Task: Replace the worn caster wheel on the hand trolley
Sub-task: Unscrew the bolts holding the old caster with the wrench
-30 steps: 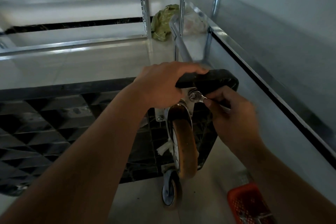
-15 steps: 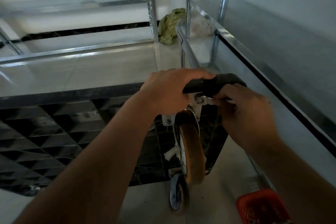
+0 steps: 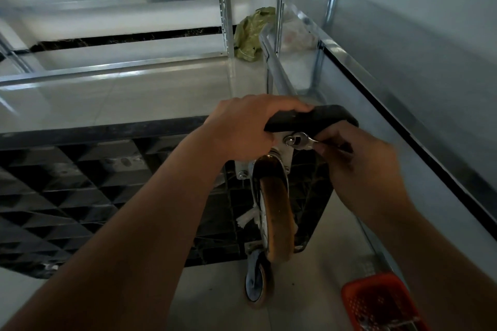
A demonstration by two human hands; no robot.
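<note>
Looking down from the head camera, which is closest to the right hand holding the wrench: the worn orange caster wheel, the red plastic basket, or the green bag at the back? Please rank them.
From the right hand:
1. Worn orange caster wheel, just left of and below the hand, on the upturned trolley.
2. Red plastic basket, on the floor at the lower right.
3. Crumpled green bag, far back on the floor by the metal shelf posts.

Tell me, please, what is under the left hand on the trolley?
The left hand grips the trolley's black edge. Just below it show the caster's mounting plate and a bolt with the wrench on it. The plate's left part is covered.
</note>
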